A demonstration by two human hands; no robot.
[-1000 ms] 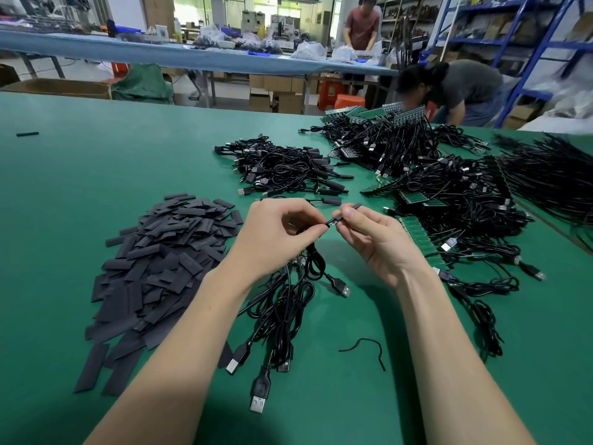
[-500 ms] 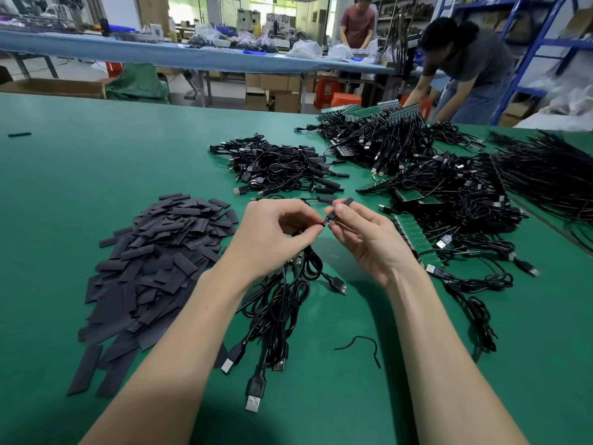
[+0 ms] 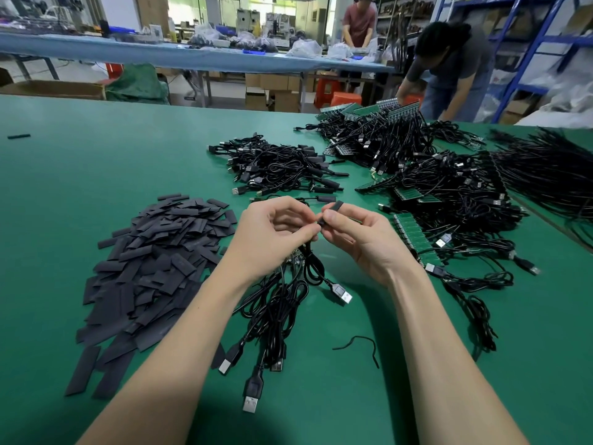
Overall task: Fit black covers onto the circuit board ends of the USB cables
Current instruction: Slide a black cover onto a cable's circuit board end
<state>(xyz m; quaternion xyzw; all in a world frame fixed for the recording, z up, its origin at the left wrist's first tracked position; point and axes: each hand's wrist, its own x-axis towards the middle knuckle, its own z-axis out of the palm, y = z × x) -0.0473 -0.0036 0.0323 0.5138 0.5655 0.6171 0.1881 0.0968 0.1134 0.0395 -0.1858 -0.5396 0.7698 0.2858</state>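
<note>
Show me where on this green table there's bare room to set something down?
Bare green table stretches left and beyond the pile of black covers. Another patch lies near the right forearm, around the loose black scrap. The far right is crowded with cable heaps.

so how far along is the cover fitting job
Done: the near cable pile seems to carry black covers. In hand: right hand pinches a black cover against the cable end that the left hand holds, above a bundle. Left: many cables on green boards and a big heap of loose covers.
</note>
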